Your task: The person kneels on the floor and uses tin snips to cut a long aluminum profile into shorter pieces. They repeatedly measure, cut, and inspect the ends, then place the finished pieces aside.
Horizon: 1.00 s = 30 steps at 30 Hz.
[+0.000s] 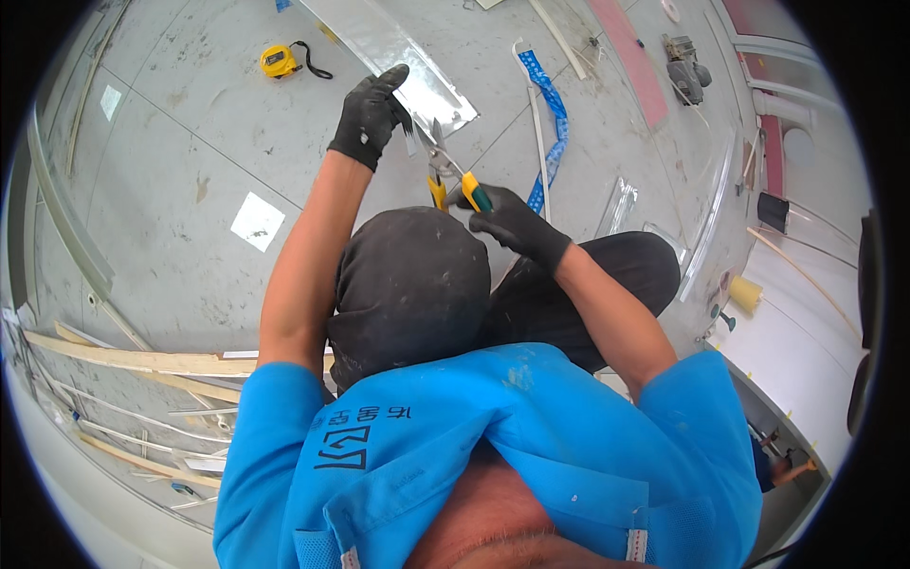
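The right hand (519, 228), gloved in dark grey, is closed around the handles of a pair of metal snips (471, 188) with yellow and green grips, just beyond the person's dark-trousered knees (408, 284). The handles stand apart; the blades point away from the body, toward the near end of a long, shiny metal channel (403, 71). Whether they touch its edge cannot be told.

The left hand (370, 116), likewise gloved, lies at the channel's left edge near that end, with the fingers close together and reaching over the metal; whether they pinch it or only rest on it cannot be made out. The channel extends from here to the upper margin of the view, over a grey tiled floor (204, 123).

To the left of the left forearm lies a white square sheet (257, 221). To the right of the channel, a blue patterned strip (559, 128) curves beside a thin white rod (538, 133). Farther out are a yellow tape measure (279, 62) with a black strap, a pink strip (633, 62) and a grey machine part (684, 71).
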Motion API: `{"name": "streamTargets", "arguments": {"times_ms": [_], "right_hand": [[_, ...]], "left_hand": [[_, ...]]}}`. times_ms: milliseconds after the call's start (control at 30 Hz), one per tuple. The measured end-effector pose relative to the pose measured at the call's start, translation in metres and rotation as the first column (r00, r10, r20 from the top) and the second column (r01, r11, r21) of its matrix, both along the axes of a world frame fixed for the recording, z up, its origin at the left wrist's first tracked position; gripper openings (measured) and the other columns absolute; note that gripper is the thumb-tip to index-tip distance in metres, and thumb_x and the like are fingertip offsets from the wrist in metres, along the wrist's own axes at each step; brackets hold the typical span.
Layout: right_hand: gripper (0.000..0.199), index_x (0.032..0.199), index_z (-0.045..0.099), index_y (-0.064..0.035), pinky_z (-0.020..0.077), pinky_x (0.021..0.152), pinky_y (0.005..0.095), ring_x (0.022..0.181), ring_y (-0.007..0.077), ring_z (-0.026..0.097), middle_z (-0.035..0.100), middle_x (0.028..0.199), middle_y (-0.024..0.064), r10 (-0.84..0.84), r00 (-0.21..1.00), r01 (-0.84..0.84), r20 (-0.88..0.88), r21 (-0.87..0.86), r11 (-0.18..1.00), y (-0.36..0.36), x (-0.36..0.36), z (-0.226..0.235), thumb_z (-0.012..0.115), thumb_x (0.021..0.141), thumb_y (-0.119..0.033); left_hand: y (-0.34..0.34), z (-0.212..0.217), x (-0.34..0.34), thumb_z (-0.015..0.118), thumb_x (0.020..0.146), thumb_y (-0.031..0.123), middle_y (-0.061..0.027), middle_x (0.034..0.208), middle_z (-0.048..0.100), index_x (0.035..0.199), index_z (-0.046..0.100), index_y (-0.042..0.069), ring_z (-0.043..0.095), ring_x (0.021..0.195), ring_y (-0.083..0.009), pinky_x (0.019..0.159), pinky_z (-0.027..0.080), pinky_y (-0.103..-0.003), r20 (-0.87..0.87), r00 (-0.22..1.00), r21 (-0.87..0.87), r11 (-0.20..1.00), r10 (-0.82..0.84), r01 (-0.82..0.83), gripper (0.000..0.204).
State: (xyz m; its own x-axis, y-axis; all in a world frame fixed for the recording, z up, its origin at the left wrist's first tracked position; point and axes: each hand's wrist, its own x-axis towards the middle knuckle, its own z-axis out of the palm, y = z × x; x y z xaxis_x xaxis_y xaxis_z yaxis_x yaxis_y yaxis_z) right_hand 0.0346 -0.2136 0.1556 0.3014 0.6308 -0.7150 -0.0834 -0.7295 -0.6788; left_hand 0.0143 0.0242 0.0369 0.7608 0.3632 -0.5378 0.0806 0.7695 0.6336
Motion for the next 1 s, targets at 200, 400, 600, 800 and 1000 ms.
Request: {"name": "streamTargets", "arguments": {"times_ms": [200, 400, 600, 800, 1000], "right_hand": [[0.031, 0.111, 0.062, -0.0043, 0.0503, 0.071, 0.0399, 0.076, 0.0317, 0.065, 0.067, 0.087, 0.0187, 0.082, 0.95, -0.079, 0.303, -0.023, 0.997, 0.009, 0.003, -0.086, 0.059, 0.081, -0.013], [0.044, 0.126, 0.054, -0.0041, 0.0484, 0.089, 0.0484, 0.103, 0.0421, 0.061, 0.065, 0.108, 0.0243, -0.052, 0.868, 0.032, 0.494, 0.049, 0.998, -0.002, -0.026, -0.144, 0.059, 0.085, -0.016], [0.063, 0.143, 0.041, -0.0051, 0.0468, 0.096, 0.0434, 0.111, 0.0412, 0.059, 0.061, 0.12, 0.0257, 0.007, 0.968, -0.015, 0.253, 0.029, 0.999, 0.019, -0.019, -0.15, 0.061, 0.084, -0.018], [0.051, 0.13, 0.046, -0.0032, 0.0513, 0.081, 0.0378, 0.092, 0.0284, 0.063, 0.063, 0.111, 0.0173, -0.01, 0.998, 0.0, 0.069, 0.138, 0.99, 0.012, -0.013, -0.167, 0.064, 0.084, -0.016], [0.027, 0.107, 0.049, -0.0034, 0.0492, 0.061, 0.0342, 0.069, 0.0175, 0.058, 0.061, 0.089, 0.0092, 0.084, 0.993, -0.076, -0.077, 0.105, 0.992, 0.012, 0.002, -0.135, 0.064, 0.088, -0.016]], "left_hand": [[0.018, -0.068, 0.005, 0.062, 0.093, 0.015, -0.0113, 0.107, 0.068, 0.114, 0.059, -0.003, 0.055, 0.048, -0.0229, 0.044, 0.047, -0.037, -0.001, 1.0, -0.024, 1.0, 0.003, -0.003, 0.027], [0.015, -0.08, 0.001, 0.054, 0.096, 0.013, -0.0109, 0.107, 0.07, 0.113, 0.06, -0.001, 0.058, 0.049, -0.0227, 0.045, 0.048, -0.037, -0.056, 0.998, 0.025, 1.0, 0.006, -0.005, 0.024], [0.028, -0.153, -0.013, 0.051, 0.096, 0.012, -0.0098, 0.108, 0.07, 0.115, 0.058, -0.002, 0.062, 0.058, -0.021, 0.047, 0.049, -0.034, 0.261, 0.961, 0.755, 0.64, -0.09, -0.145, 0.025], [0.021, -0.076, -0.011, 0.056, 0.093, 0.012, -0.0108, 0.101, 0.07, 0.112, 0.056, -0.001, 0.063, 0.064, -0.0205, 0.05, 0.051, -0.035, -0.061, 0.997, -0.03, 0.999, -0.04, 0.038, 0.023], [0.018, -0.056, -0.019, 0.077, 0.085, 0.023, -0.0091, 0.078, 0.059, 0.1, 0.053, 0.0, 0.055, 0.048, -0.0212, 0.043, 0.048, -0.036, -0.097, 0.995, -0.025, 0.999, -0.022, 0.02, 0.036]]}}
